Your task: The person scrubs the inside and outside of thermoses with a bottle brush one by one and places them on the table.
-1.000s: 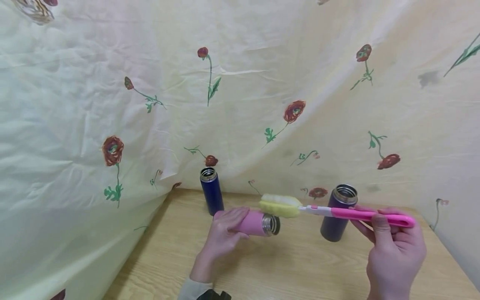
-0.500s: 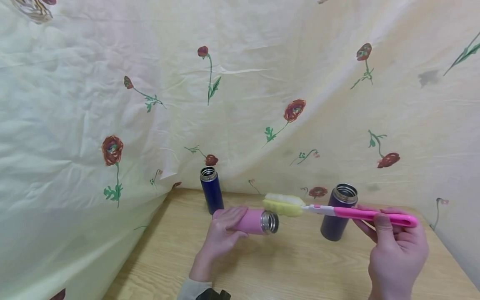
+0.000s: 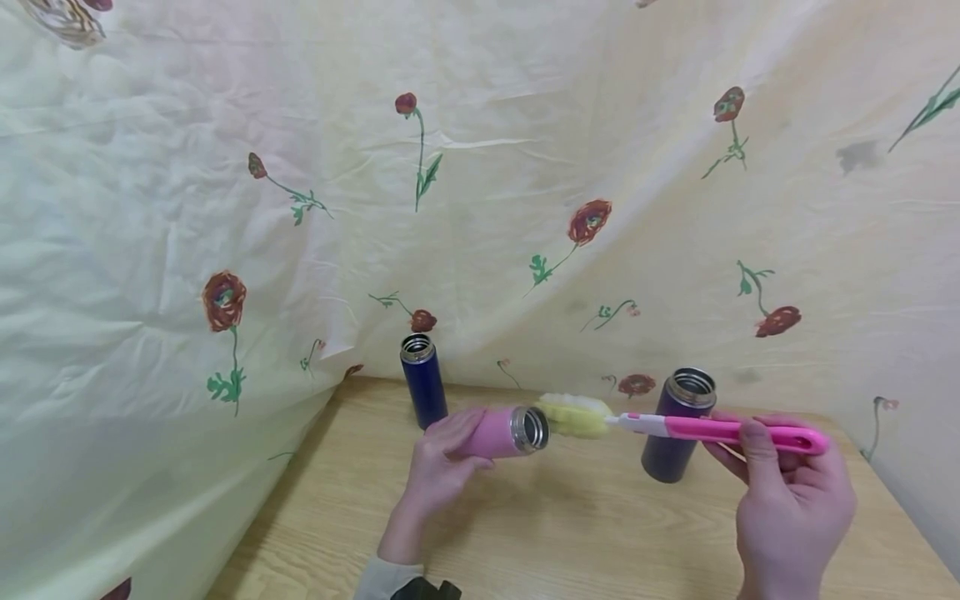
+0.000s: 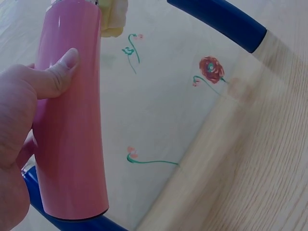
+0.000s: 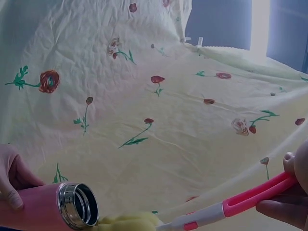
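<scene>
We see two bare hands over a wood-grain table (image 3: 570, 542): the left hand (image 3: 442, 458) grips a pink bottle (image 3: 487, 433) round its body, thumb along the side, w/ its open steel mouth turned to the right & tipped up a bit; we can't tell if the bottle touches the table. The right hand (image 3: 798, 500) holds the pink handle of a bottle brush (image 3: 652, 425) btwn thumb & fingers, approx horiz. The brush's yellow-&-white sponge head (image 3: 576, 415) is outside the bottle, right by the mouth; we can't tell for sure if it's touching the rim. Behind, we see a blue bottle (image 3: 425, 387) upright near the left hand & a dark blue bottle (image 3: 667, 454) upright behind the brush, both w/o lids. Bkgd: pale cloth (image 3: 480, 250) w/ red flowers & green stems
</scene>
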`<state>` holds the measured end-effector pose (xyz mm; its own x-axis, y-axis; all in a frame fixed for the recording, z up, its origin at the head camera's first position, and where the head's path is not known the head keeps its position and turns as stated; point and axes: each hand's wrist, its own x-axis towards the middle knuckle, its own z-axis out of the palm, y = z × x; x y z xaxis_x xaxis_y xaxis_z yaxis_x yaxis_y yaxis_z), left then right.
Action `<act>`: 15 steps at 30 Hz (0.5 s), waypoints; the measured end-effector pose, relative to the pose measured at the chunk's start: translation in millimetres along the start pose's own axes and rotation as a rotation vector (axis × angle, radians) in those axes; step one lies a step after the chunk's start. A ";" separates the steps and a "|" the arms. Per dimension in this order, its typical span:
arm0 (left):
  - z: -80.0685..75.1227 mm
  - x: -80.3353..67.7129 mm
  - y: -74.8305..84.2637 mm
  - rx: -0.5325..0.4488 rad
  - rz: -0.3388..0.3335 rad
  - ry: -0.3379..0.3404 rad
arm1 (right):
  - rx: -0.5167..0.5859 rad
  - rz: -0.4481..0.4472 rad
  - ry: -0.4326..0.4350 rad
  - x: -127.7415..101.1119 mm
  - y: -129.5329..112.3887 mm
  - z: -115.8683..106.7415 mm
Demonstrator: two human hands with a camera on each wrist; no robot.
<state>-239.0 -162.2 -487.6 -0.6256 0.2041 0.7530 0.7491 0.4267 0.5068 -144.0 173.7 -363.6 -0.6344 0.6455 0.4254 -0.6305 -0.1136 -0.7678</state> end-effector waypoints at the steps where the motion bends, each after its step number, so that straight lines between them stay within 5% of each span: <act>1: 0.4 0.0 -0.5 0.007 0.004 0.005 | -0.007 -0.001 -0.001 -0.3 -0.6 -0.1; 15: 3.2 0.4 1.3 0.015 -0.057 0.055 | -0.047 -0.011 -0.012 -0.4 -3.2 -1.1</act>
<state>-238.9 -158.7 -488.0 -0.6542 0.1307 0.7450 0.7088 0.4495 0.5436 -141.2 174.7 -361.8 -0.6333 0.6371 0.4392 -0.6157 -0.0710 -0.7848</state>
